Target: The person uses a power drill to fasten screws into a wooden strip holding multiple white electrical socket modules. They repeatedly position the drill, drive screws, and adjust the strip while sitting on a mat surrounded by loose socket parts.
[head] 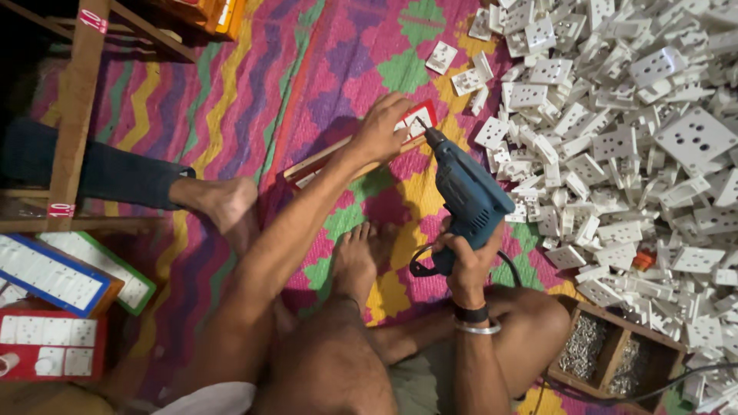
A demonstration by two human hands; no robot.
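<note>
My right hand [465,257] grips the handle of a blue electric drill [467,194], its bit pointing up-left onto a red-framed switch board [421,115]. My left hand [382,127] presses down on that board, fingers spread over its white sockets. The board lies on a wooden strip [323,159] on the colourful mat. The drill's black cord loops beside my right wrist. My bare feet and knees sit below the board.
A large heap of white socket plates [623,131] fills the right side. A wooden box of screws [607,355] sits by my right knee. Finished boards in blue, green and red frames [54,307] lie at the left, beside a wooden frame [77,100].
</note>
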